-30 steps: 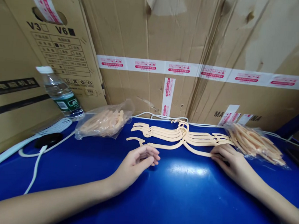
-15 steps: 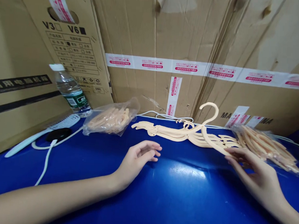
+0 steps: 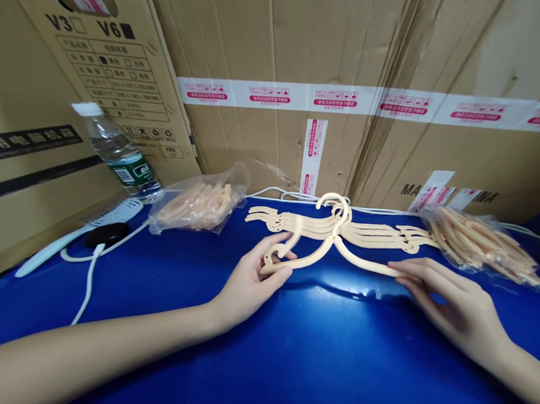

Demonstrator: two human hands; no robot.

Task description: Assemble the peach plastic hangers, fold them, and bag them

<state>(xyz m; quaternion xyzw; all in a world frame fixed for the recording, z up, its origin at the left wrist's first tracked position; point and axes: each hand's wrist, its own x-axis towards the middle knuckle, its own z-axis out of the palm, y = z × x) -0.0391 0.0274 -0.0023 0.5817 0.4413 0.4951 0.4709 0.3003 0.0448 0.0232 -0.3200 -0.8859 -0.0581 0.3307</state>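
Observation:
A cream plastic hanger (image 3: pixel 335 250) is held a little above the blue table (image 3: pixel 288 349) between both hands. My left hand (image 3: pixel 251 280) is closed on its left end. My right hand (image 3: pixel 451 298) pinches its right end with the fingers stretched along it. Just behind the hanger lies a flat stack of several more cream hangers (image 3: pixel 341 229), hooks pointing away from me.
Two clear plastic bags of hangers lie on the table, one at the left (image 3: pixel 197 202) and one at the right (image 3: pixel 482 245). A water bottle (image 3: pixel 117 153), a white fan-like device (image 3: pixel 80 230), a black disc (image 3: pixel 101 235) with a white cable and cardboard boxes (image 3: pixel 278 62) line the back.
One hanger was lifted off the stack by my right hand, swung upright, then lowered flat toward me. My left hand, open before, has closed on its left end.

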